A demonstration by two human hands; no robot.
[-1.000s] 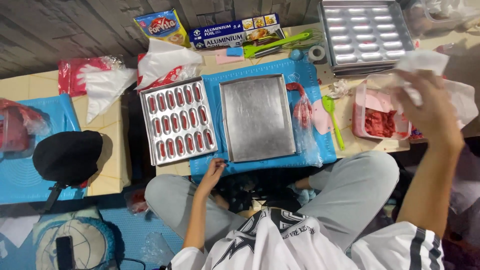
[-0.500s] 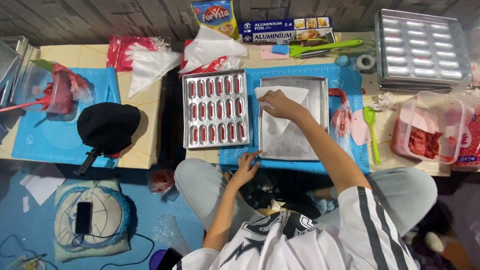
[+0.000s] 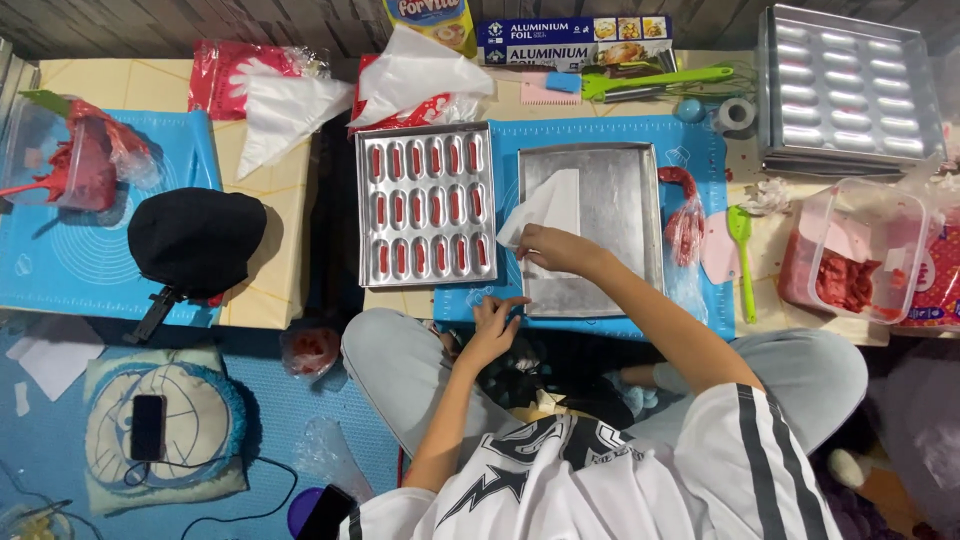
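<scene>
Low tabletop (image 3: 280, 250) boards run across the floor, draped with blue mats, and the person sits cross-legged against their near edge. Nearest the body, the left hand (image 3: 492, 325) rests with fingers spread and flat on the blue mat (image 3: 610, 135) at the front edge, its grip loose and closed on nothing. Just beyond, the right hand (image 3: 550, 248) pinches a white paper sheet (image 3: 550, 205) between fingertips and presses it onto the empty metal tray (image 3: 620, 215). That sheet looks thin, limp and easily torn, best held by a corner or edge; the tray looks stiff and light. Beside it on the left lies a mould tray (image 3: 427, 205) with rows of red-filled cavities. Farther back sit a foil box (image 3: 575, 40) and a green spatula (image 3: 655, 82).
</scene>
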